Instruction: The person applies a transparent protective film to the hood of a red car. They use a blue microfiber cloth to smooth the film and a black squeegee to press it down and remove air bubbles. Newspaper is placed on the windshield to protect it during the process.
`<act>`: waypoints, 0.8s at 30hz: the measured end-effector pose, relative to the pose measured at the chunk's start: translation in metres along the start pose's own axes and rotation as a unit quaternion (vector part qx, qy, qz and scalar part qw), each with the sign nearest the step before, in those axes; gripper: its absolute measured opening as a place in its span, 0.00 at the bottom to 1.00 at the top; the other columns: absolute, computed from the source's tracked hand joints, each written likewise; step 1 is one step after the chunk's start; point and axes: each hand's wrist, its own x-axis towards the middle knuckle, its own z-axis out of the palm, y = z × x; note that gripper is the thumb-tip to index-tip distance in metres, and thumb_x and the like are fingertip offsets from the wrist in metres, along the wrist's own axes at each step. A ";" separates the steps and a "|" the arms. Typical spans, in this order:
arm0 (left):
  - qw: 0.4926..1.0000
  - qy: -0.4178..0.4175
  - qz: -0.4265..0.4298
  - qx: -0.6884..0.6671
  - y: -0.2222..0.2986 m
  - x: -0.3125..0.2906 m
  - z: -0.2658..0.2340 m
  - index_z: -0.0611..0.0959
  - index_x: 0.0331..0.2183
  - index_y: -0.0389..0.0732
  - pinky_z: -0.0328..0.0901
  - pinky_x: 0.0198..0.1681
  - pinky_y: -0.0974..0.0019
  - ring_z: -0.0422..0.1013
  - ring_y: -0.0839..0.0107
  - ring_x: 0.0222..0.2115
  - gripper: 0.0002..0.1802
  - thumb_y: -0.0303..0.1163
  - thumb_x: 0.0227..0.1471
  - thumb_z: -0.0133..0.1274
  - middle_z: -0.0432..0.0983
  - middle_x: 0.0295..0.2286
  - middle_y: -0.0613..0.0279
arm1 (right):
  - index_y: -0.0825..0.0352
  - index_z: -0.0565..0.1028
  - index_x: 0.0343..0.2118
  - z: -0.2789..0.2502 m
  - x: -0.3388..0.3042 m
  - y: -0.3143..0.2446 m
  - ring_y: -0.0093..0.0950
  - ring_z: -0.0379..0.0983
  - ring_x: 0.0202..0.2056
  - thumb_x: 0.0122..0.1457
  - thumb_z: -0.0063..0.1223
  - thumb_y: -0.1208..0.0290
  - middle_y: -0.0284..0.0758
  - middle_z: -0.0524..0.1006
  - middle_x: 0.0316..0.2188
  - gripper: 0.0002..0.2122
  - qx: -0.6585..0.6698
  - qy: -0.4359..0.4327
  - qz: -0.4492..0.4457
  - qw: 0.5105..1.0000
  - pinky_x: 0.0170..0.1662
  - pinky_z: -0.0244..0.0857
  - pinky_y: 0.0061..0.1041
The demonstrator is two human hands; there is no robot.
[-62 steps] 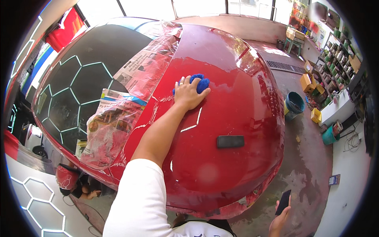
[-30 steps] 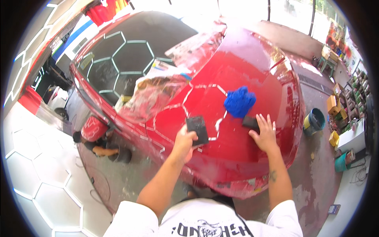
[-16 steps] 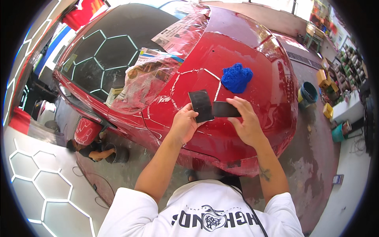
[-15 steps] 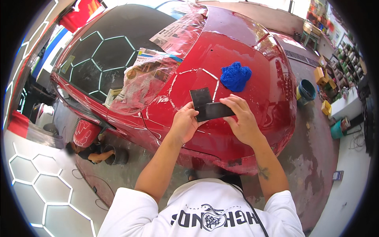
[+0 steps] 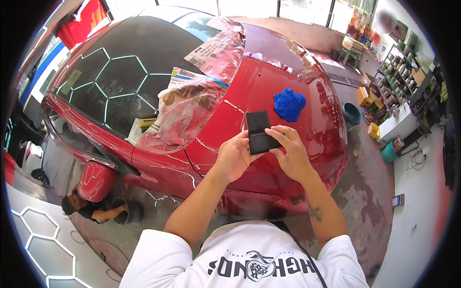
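two bare hands up over the car's red hood, close together, one dark piece in each. left hand: grip closed down to a pinch, thumb and fingers on the lower end of a flat dark sheet, long side running away from the person. right hand: grip half curled, fingertips on a dark block, thumb at its near side. block lies crosswise over the sheet's lower part, the two look to be touching; sheet's upper part sticks out beyond. can't tell how much of either the palms cover. both pieces held above the hood, near the middle of the view.

blue cloth bunched on the hood, just past the right hand, apart from it. newspaper and clear plastic lie along the windshield edge, left of the hands. red side mirror further left; below it a co-worker crouches, arm reaching to a dark bucket. right side: blue bucket on the floor, cardboard box near it, shelf of cans behind. white shirt at the bottom.
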 end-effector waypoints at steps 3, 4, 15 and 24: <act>1.000 -0.015 -0.007 -0.004 0.003 -0.004 -0.012 0.68 0.71 0.32 0.71 0.69 0.50 0.77 0.60 0.62 0.29 0.31 0.76 0.30 0.78 0.62 0.48 | 0.58 0.80 0.63 0.007 0.001 -0.009 0.44 0.72 0.63 0.56 0.69 0.83 0.38 0.77 0.60 0.30 -0.011 -0.001 0.006 1.000 0.67 0.71 0.43; 1.000 -0.021 -0.006 -0.008 0.004 -0.005 -0.015 0.68 0.71 0.32 0.70 0.69 0.50 0.76 0.60 0.62 0.29 0.31 0.76 0.30 0.78 0.62 0.49 | 0.58 0.80 0.63 0.010 0.002 -0.012 0.44 0.72 0.63 0.55 0.69 0.83 0.38 0.77 0.60 0.30 -0.012 0.000 0.009 1.000 0.67 0.71 0.43; 0.999 -0.030 -0.008 -0.012 0.003 -0.006 -0.031 0.69 0.70 0.31 0.69 0.70 0.50 0.76 0.61 0.62 0.29 0.34 0.77 0.31 0.77 0.62 0.50 | 0.57 0.83 0.62 0.018 0.010 -0.010 0.44 0.74 0.60 0.52 0.71 0.82 0.39 0.78 0.58 0.31 -0.042 -0.006 -0.013 0.999 0.64 0.73 0.43; 0.917 0.009 0.063 0.394 -0.024 -0.005 -0.031 0.76 0.64 0.34 0.74 0.49 0.69 0.78 0.79 0.45 0.30 0.14 0.62 0.60 0.83 0.47 0.62 | 0.53 0.76 0.67 0.014 -0.016 -0.002 0.47 0.74 0.62 0.44 0.84 0.66 0.39 0.78 0.61 0.43 -0.068 0.009 0.024 0.997 0.65 0.71 0.46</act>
